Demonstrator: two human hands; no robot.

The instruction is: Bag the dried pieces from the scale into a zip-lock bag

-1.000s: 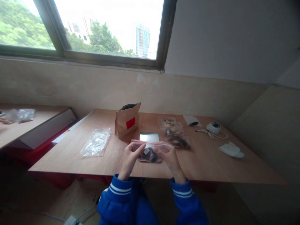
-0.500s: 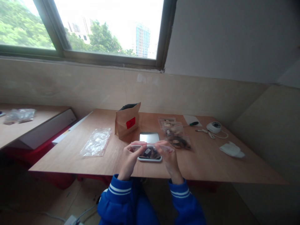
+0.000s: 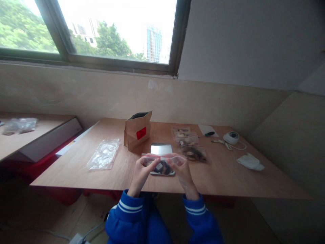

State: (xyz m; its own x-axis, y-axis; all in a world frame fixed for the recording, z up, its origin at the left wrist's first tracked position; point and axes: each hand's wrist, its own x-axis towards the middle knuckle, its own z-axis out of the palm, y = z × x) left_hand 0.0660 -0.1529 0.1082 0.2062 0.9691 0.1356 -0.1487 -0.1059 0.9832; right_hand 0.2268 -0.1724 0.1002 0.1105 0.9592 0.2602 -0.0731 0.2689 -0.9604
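Note:
Between my two hands hangs a clear zip bag [image 3: 164, 168] with dark pieces and a small white label inside. My left hand [image 3: 142, 170] is closed on the left part of its top, thumb against the red-lined seal. My right hand [image 3: 182, 170] pinches the right part of the same strip. Behind and beneath the bag lies a kitchen scale [image 3: 161, 149] with a shiny top; its front is largely covered by the bag. Past my left hand stands an open brown paper pouch [image 3: 137, 133] with a red label.
Filled zip bags [image 3: 194, 154] lie right of the scale, and flat clear bags [image 3: 104, 154] lie to the left. Farther right are a green-handled screwdriver [image 3: 209, 134], a white dome camera [image 3: 230, 137] with its cable, and a crumpled white tissue [image 3: 250, 162].
My thumbs have shifted slightly along the bag's top strip, and the seal now shows straighter between my hands. The things on the table have not moved.

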